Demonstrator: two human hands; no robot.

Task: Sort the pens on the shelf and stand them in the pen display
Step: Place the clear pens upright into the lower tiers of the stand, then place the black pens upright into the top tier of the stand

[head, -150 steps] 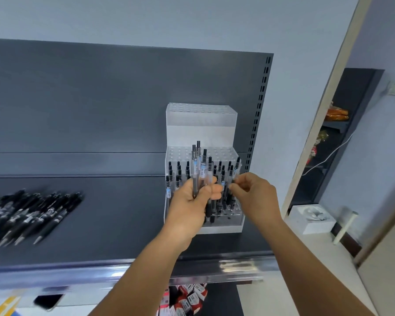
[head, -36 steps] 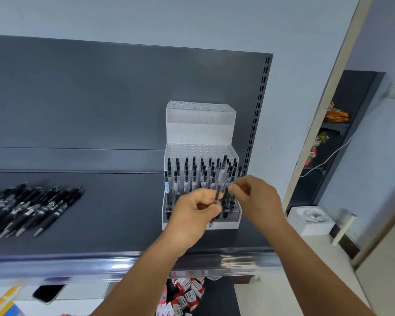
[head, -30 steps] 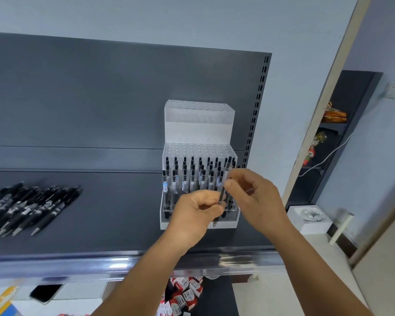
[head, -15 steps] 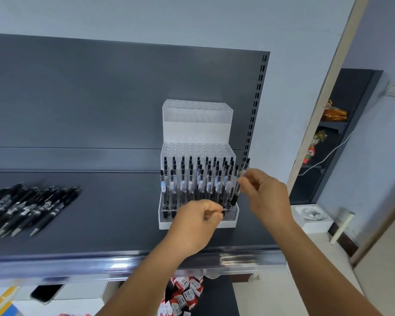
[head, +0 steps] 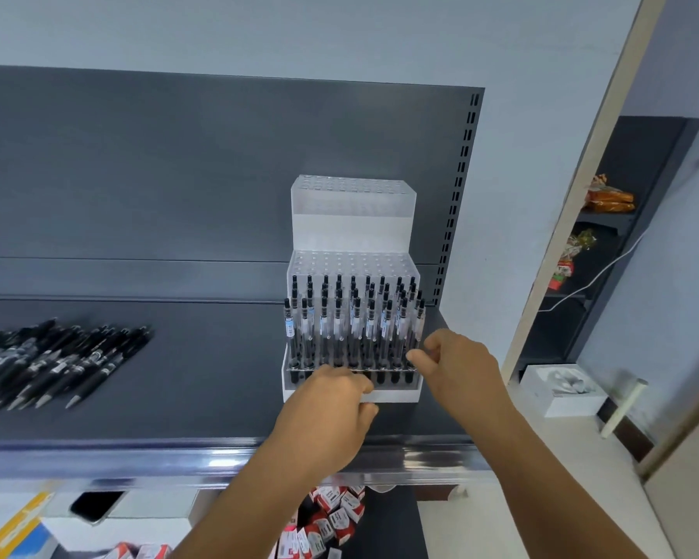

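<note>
Clear acrylic forms the tiered pen display [head: 352,219], seen at centre frame on a dark grey shelf [head: 202,381] against a matching back panel [head: 178,163]. Its lowest tier is filled with upright pens [head: 352,324], black-capped with clear barrels, set in close rows; the two upper tiers are shown with open holes only. A loose pile of black pens [head: 53,365] is laid flat on the shelf at the left edge of the frame, well apart from the display.

Both hands are raised at the display's front. The left hand [head: 331,401] is held with fingers curled under against the white base of the display; nothing can be seen between them, and whether the base is touched cannot be told. The right hand [head: 452,365] is placed just beside the display's lower right corner, thumb and forefinger drawn close together with no pen visible between them.

Small red and white boxes [head: 327,518] are seen below the shelf edge at bottom centre. A white box [head: 561,393] is seen low at the right of the frame.
</note>
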